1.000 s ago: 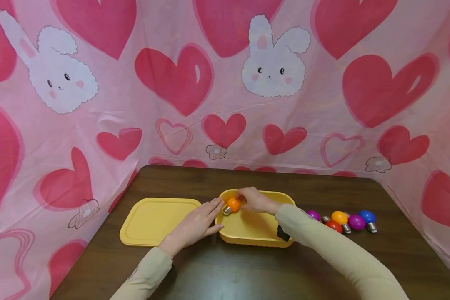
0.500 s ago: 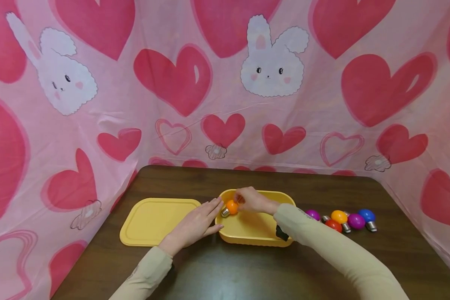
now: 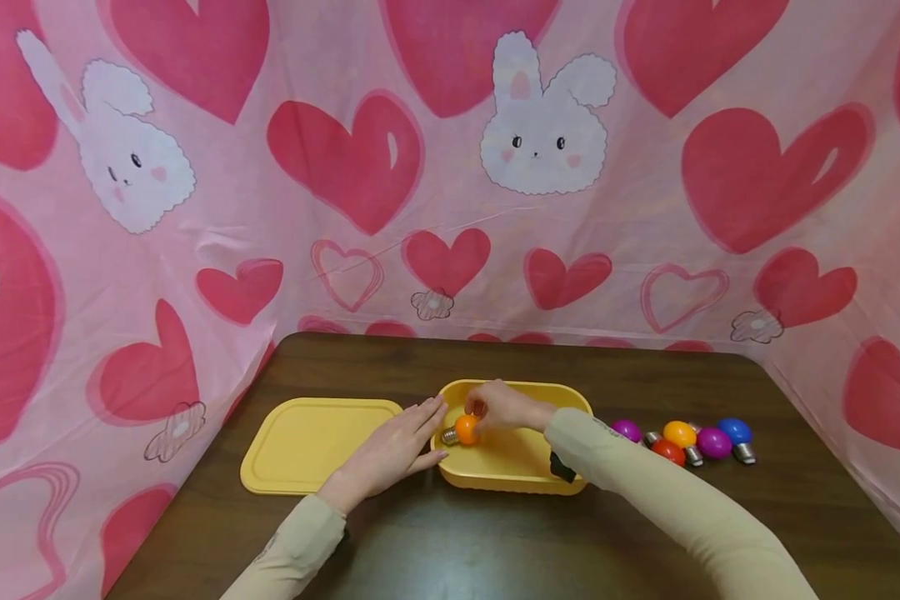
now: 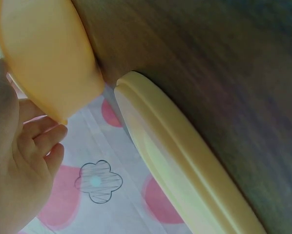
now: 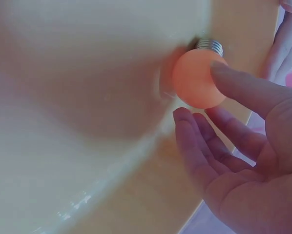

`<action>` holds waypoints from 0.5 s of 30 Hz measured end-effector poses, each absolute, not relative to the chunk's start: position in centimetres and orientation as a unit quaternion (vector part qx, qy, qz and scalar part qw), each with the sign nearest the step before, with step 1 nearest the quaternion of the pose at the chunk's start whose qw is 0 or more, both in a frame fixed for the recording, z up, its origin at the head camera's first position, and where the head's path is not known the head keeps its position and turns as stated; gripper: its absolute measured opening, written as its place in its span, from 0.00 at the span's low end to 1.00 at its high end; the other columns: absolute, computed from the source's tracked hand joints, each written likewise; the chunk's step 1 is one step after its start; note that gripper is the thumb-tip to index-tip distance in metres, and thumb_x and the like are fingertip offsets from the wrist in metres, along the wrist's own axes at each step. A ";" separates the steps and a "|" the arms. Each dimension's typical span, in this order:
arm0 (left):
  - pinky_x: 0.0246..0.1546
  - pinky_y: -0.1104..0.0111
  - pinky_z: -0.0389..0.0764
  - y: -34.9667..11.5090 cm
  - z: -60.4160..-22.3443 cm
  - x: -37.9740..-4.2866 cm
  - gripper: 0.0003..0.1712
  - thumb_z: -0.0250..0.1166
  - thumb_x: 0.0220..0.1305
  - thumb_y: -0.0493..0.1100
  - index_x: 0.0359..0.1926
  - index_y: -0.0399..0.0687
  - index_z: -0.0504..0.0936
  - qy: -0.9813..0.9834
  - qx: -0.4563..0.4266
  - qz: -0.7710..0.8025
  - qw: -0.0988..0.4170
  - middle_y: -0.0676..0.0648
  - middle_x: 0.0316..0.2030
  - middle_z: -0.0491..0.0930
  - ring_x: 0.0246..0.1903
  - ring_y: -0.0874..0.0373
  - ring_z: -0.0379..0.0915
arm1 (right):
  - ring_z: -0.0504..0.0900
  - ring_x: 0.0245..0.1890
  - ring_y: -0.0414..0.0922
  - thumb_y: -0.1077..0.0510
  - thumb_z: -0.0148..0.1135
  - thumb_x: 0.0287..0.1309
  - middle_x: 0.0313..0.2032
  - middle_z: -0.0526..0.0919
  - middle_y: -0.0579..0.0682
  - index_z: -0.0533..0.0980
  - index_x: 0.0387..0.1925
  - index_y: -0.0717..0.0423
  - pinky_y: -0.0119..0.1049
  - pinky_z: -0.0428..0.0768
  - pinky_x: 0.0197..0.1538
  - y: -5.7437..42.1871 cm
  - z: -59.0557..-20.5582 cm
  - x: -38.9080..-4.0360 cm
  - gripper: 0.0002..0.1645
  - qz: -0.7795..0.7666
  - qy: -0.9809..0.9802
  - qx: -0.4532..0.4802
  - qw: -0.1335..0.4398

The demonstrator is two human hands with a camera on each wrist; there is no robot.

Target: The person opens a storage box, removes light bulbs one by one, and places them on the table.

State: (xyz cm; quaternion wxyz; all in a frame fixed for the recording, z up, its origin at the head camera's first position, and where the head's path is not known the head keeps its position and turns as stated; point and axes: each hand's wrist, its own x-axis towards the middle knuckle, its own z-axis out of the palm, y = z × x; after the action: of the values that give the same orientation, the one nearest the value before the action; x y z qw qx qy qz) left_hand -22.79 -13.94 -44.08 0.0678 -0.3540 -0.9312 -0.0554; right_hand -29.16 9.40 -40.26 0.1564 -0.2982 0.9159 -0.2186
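Note:
An orange light bulb (image 3: pixel 466 430) lies at the left end inside a yellow plastic container (image 3: pixel 512 482), its metal screw base pointing left. My right hand (image 3: pixel 504 406) reaches into the container and pinches the round part of the bulb. In the right wrist view the thumb (image 5: pixel 234 84) presses on the bulb's side, with the index finger (image 5: pixel 239 134) against it opposite. My left hand (image 3: pixel 397 442) rests with straight fingers along the container's left rim. The left wrist view shows these fingers touching the container's outer wall (image 4: pixel 53 53).
A yellow lid (image 3: pixel 315 442) lies flat on the dark wooden table (image 3: pixel 465 542), left of the container. To the right are several more bulbs, among them a blue bulb (image 3: pixel 735 431), a red bulb (image 3: pixel 669 452) and a purple bulb (image 3: pixel 713 442). A pink heart-print cloth (image 3: pixel 450 192) hangs behind.
The orange bulb has turned in the container: its base, which pointed down and left, now points left. My right hand has shifted slightly with it, while the left hand stays in place.

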 end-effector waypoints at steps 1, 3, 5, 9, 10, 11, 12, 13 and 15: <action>0.71 0.56 0.68 -13.9 -44.1 -22.8 0.43 0.50 0.71 0.67 0.76 0.47 0.57 -0.931 -0.354 -0.054 0.069 0.47 0.77 0.57 0.73 0.51 0.61 | 0.76 0.35 0.42 0.60 0.74 0.53 0.37 0.84 0.50 0.80 0.40 0.58 0.37 0.84 0.49 9.4 -40.3 -29.1 0.13 -0.219 0.916 -0.298 0.159; 0.71 0.56 0.69 -13.9 -44.1 -22.8 0.43 0.50 0.71 0.67 0.76 0.47 0.57 -0.931 -0.355 -0.053 0.070 0.47 0.77 0.57 0.73 0.51 0.61 | 0.76 0.35 0.42 0.58 0.75 0.52 0.37 0.84 0.51 0.79 0.38 0.58 0.36 0.84 0.48 9.5 -40.3 -29.0 0.14 -0.218 0.914 -0.304 0.157; 0.71 0.56 0.69 -13.9 -44.1 -22.8 0.43 0.50 0.71 0.67 0.76 0.48 0.57 -0.931 -0.354 -0.053 0.068 0.47 0.77 0.56 0.74 0.51 0.61 | 0.76 0.35 0.41 0.57 0.75 0.51 0.37 0.83 0.50 0.79 0.38 0.58 0.34 0.84 0.47 9.5 -40.3 -28.9 0.16 -0.220 0.912 -0.305 0.161; 0.71 0.56 0.68 -13.9 -44.2 -22.9 0.43 0.51 0.71 0.67 0.76 0.47 0.58 -0.932 -0.352 -0.055 0.066 0.47 0.77 0.56 0.74 0.51 0.60 | 0.76 0.35 0.41 0.56 0.76 0.51 0.37 0.83 0.50 0.78 0.40 0.59 0.33 0.83 0.47 9.2 -40.1 -28.6 0.18 -0.219 0.911 -0.303 0.174; 0.72 0.56 0.68 -13.9 -44.2 -22.9 0.43 0.51 0.71 0.67 0.76 0.47 0.58 -0.933 -0.351 -0.056 0.065 0.47 0.77 0.56 0.74 0.51 0.60 | 0.76 0.35 0.41 0.56 0.76 0.51 0.38 0.83 0.50 0.78 0.40 0.58 0.35 0.83 0.48 9.1 -40.1 -28.5 0.18 -0.219 0.911 -0.300 0.178; 0.71 0.56 0.68 -13.9 -44.2 -22.9 0.43 0.52 0.71 0.67 0.76 0.47 0.58 -0.932 -0.351 -0.056 0.066 0.47 0.77 0.57 0.74 0.51 0.60 | 0.76 0.36 0.42 0.56 0.75 0.52 0.38 0.83 0.50 0.78 0.41 0.58 0.36 0.83 0.49 9.0 -40.0 -28.5 0.18 -0.217 0.912 -0.299 0.179; 0.71 0.56 0.68 -13.8 -44.2 -22.9 0.43 0.52 0.71 0.66 0.76 0.47 0.59 -0.932 -0.351 -0.055 0.066 0.47 0.77 0.57 0.74 0.51 0.60 | 0.77 0.37 0.42 0.56 0.75 0.52 0.39 0.84 0.51 0.78 0.42 0.59 0.37 0.83 0.50 9.0 -40.0 -28.5 0.19 -0.214 0.912 -0.300 0.179; 0.71 0.56 0.68 -13.8 -44.2 -22.9 0.43 0.51 0.71 0.67 0.76 0.47 0.59 -0.932 -0.351 -0.054 0.066 0.47 0.77 0.57 0.74 0.51 0.60 | 0.77 0.38 0.43 0.56 0.75 0.52 0.40 0.84 0.51 0.78 0.43 0.59 0.39 0.83 0.51 9.0 -40.0 -28.4 0.19 -0.213 0.912 -0.301 0.179; 0.72 0.56 0.68 -13.8 -44.2 -22.8 0.43 0.51 0.71 0.67 0.76 0.47 0.58 -0.933 -0.350 -0.052 0.064 0.47 0.77 0.56 0.74 0.51 0.59 | 0.78 0.39 0.44 0.57 0.75 0.52 0.41 0.85 0.52 0.78 0.44 0.60 0.40 0.83 0.52 8.9 -40.0 -28.4 0.20 -0.208 0.912 -0.307 0.177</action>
State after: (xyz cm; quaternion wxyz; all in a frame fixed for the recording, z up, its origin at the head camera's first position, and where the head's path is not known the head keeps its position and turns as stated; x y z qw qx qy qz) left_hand -22.83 -13.82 -44.17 0.0639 -0.3498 -0.9332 -0.0523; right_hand -28.39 8.93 -40.01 0.1770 -0.3066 0.9119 -0.2077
